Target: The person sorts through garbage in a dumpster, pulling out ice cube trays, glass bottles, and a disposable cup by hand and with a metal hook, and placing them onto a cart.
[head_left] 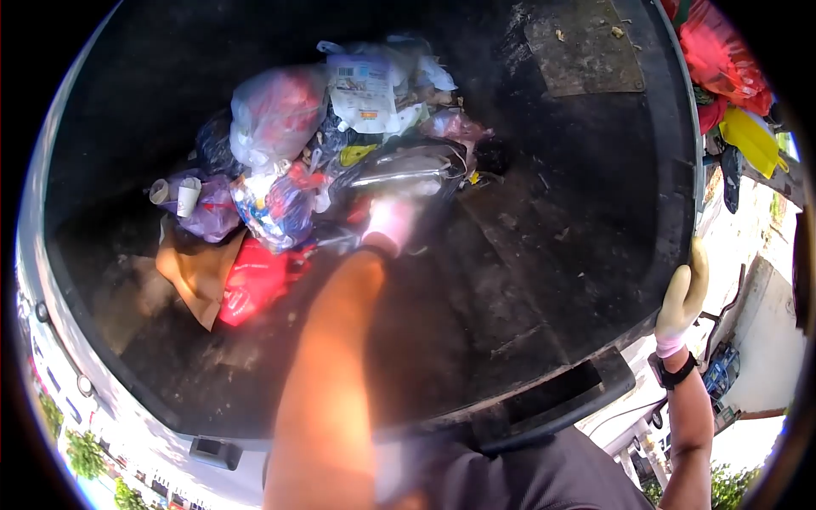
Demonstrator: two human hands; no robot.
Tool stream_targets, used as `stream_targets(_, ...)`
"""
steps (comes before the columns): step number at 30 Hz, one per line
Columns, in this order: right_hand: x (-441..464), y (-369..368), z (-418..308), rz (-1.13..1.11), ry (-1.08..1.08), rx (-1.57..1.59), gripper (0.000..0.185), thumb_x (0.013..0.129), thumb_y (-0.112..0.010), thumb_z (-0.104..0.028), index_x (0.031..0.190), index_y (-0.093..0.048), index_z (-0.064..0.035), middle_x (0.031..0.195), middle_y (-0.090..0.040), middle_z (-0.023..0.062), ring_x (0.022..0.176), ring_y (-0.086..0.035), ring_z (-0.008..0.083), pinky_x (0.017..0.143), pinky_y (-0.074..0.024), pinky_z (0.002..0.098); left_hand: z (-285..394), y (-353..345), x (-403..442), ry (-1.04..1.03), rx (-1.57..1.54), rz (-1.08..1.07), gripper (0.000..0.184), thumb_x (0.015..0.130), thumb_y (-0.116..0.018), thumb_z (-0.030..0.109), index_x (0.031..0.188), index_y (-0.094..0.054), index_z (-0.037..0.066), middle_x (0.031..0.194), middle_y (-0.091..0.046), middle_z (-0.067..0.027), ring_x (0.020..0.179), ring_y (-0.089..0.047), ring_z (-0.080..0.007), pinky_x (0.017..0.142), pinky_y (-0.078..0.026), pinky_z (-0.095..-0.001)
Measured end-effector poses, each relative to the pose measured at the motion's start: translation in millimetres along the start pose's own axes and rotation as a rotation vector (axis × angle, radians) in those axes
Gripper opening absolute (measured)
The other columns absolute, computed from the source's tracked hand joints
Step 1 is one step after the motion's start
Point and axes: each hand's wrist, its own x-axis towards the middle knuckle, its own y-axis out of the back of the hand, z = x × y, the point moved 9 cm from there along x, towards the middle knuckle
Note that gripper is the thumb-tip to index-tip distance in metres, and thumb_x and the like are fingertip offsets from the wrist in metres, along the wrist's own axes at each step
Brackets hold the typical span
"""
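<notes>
My left hand [393, 219], in a pale glove with a pink cuff, reaches down to the rubbish inside a large dark bin [544, 255]. It is smeared by motion and its fingers cannot be made out. Right at it lies a black plastic bag [408, 166] with a shiny top. Further left are a knotted clear bag of mixed rubbish [276, 204], a red packet [255, 285] and a brown paper bag [200, 268]. My right hand [682, 293], gloved too, with a dark watch at the wrist, grips the bin's right rim [693, 187], fingers pointing up along it.
A whitish bag [279, 115], a printed white wrapper [364, 93] and a purple bag with paper cups [208, 212] lie in the heap. Flat cardboard [586, 47] rests on the bin's inside. Red bags [722, 55] and a yellow bag [752, 140] hang outside, upper right.
</notes>
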Motion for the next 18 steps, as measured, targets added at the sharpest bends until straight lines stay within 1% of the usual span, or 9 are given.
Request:
stream_targets(2,0,0,0,0.007,0.011,0.002,0.044,0.114,-0.053,-0.019,0.152,-0.054,0.0013,0.155,-0.057,0.0162,0.144,-0.053,0.0302,0.125,-0.0339,0.0420,-12,53,-23,0.120,-0.258,0.019,0.032,0.106,-0.057,0.026,0.125,-0.077,0.009,0.118,-0.079,-0.0185,0.108,-0.078,-0.0353,0.087,-0.060,-0.0529)
stream_targets(4,1,0,-2,0.005,0.015,0.024,0.044,0.113,-0.054,-0.019,0.152,-0.054,0.0013,0.155,-0.057,0.0165,0.144,-0.053,0.0298,0.125,-0.0341,0.0420,-29,43,-24,0.237,0.019,-0.058,0.031,0.103,-0.060,0.028,0.119,-0.080,0.011,0.115,-0.080,-0.0172,0.105,-0.079,-0.0365,0.087,-0.062,-0.0486)
stream_targets(6,1,-1,-2,-0.002,0.005,0.036,0.044,0.113,-0.054,-0.019,0.152,-0.054,0.0014,0.155,-0.056,0.0166,0.144,-0.053,0.0295,0.125,-0.0343,0.0419,-39,84,-46,0.285,-0.166,-0.112,0.031,0.101,-0.061,0.029,0.112,-0.082,0.009,0.113,-0.080,-0.0193,0.105,-0.079,-0.0375,0.088,-0.062,-0.0476)
stream_targets(8,4,-2,-3,-0.014,0.005,0.045,0.044,0.113,-0.054,-0.019,0.153,-0.053,0.0015,0.156,-0.055,0.0166,0.144,-0.053,0.0294,0.125,-0.0344,0.0418,-78,57,-46,0.380,-0.252,0.004,0.036,0.103,-0.058,0.037,0.103,-0.083,0.012,0.104,-0.079,-0.0207,0.100,-0.077,-0.0394,0.089,-0.061,-0.0490)
stream_targets(12,15,-5,-15,-0.081,0.032,0.019,0.045,0.109,-0.056,-0.012,0.153,-0.054,0.0002,0.159,-0.052,0.0188,0.147,-0.050,0.0316,0.126,-0.0340,0.0428,-80,109,-91,0.320,-0.291,0.019,0.041,0.103,-0.057,0.046,0.100,-0.080,0.012,0.096,-0.078,-0.0208,0.093,-0.077,-0.0400,0.085,-0.060,-0.0487)
stream_targets(14,32,-4,-35,-0.130,0.053,-0.004,0.048,0.105,-0.059,-0.006,0.152,-0.054,-0.0013,0.161,-0.051,0.0211,0.151,-0.048,0.0338,0.127,-0.0335,0.0439,-88,123,-105,0.312,-0.264,0.178,0.040,0.103,-0.059,0.045,0.099,-0.081,0.013,0.093,-0.077,-0.0215,0.091,-0.077,-0.0392,0.083,-0.059,-0.0475)
stream_targets(15,46,3,-73,-0.122,0.227,-0.332,0.050,0.099,-0.061,0.000,0.149,-0.058,-0.0012,0.162,-0.049,0.0234,0.153,-0.046,0.0361,0.126,-0.0344,0.0450,-80,151,-119,0.302,-0.307,0.167,0.038,0.102,-0.060,0.045,0.098,-0.082,0.014,0.093,-0.078,-0.0202,0.091,-0.077,-0.0396,0.082,-0.059,-0.0467)
stream_targets(16,60,7,-110,-0.096,0.345,-0.409,0.045,0.098,-0.062,0.002,0.143,-0.063,0.0011,0.158,-0.055,0.0231,0.149,-0.051,0.0365,0.124,-0.0377,0.0441,-79,165,-128,0.283,-0.333,0.248,0.037,0.102,-0.061,0.045,0.098,-0.082,0.015,0.092,-0.078,-0.0183,0.090,-0.076,-0.0402,0.082,-0.059,-0.0469)
stream_targets(18,81,5,-165,-0.116,0.424,-0.252,0.042,0.097,-0.064,0.002,0.139,-0.066,0.0021,0.142,-0.068,0.0217,0.135,-0.064,0.0354,0.116,-0.0468,0.0421,-66,205,-140,0.156,-0.305,0.347,0.035,0.102,-0.061,0.044,0.100,-0.082,0.015,0.091,-0.078,-0.0170,0.088,-0.076,-0.0401,0.081,-0.059,-0.0480)
